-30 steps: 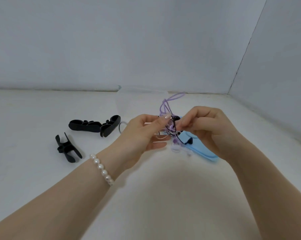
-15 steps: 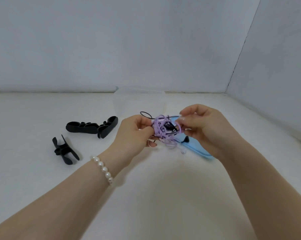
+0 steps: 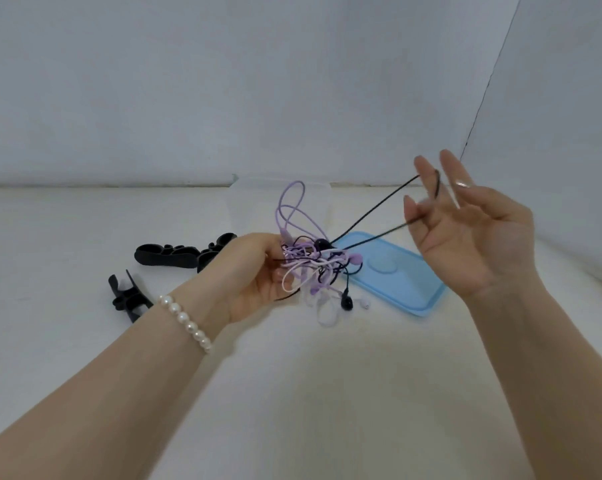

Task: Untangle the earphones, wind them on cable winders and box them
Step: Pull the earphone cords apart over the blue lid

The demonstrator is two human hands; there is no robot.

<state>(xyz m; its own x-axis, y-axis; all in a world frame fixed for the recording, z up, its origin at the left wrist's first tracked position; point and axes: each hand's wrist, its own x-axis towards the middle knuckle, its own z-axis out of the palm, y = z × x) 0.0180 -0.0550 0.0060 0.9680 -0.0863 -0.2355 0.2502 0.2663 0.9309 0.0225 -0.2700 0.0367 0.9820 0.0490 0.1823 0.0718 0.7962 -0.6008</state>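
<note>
A tangle of earphones [image 3: 313, 265], with purple, pink, white and black cords, hangs in the air above the white table. My left hand [image 3: 254, 275] is shut on the left side of the tangle. My right hand [image 3: 465, 230] is raised to the right, fingers spread, with a loop of the black cord [image 3: 372, 220] hooked over its fingertips and pulled taut away from the tangle. A black earbud [image 3: 347, 302] and a white earbud [image 3: 363, 303] dangle below. Two black cable winders [image 3: 185, 254] [image 3: 128, 296] lie on the table at the left.
A light blue lid [image 3: 396, 275] lies flat on the table behind the tangle. A clear plastic box [image 3: 254, 199] stands at the back by the wall. White walls close the back and the right side.
My right hand has moved up and to the right, drawing a loop of black cord out of the tangle. The left hand has kept hold of the bundle, which now hangs looser.
</note>
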